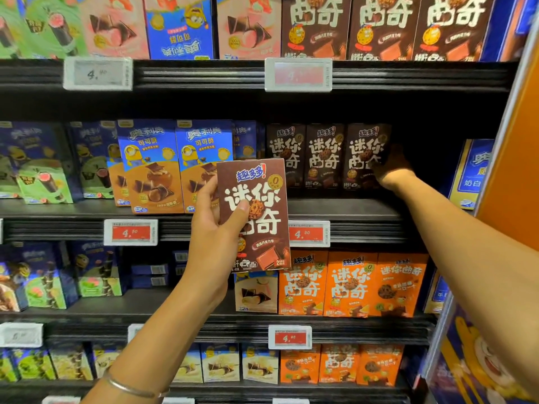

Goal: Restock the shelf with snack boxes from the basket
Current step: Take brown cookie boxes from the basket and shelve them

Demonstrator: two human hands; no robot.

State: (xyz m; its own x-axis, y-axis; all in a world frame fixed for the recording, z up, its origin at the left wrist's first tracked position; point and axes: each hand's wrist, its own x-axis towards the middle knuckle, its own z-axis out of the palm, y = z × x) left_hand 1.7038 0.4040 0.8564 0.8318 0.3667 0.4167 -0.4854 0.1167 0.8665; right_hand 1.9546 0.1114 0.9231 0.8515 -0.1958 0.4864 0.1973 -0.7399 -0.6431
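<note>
The left hand [215, 228] holds a brown snack box [254, 217] upright in front of the shelf [344, 209], fingers [240, 212] wrapped around its left edge; white lettering reads 迷你曲奇 under a blue 趣多多 logo. The right hand [392, 170] reaches to the shelf's right end, touching the last of three matching brown boxes [366, 156] (its grip is too shadowed to tell). Red price tags [309, 234] on the black shelf edge read 4.90 and 4.50. Orange boxes [353, 284] fill the shelf below.

Black shelf [344, 209] with three upright brown boxes [325, 156].
</note>
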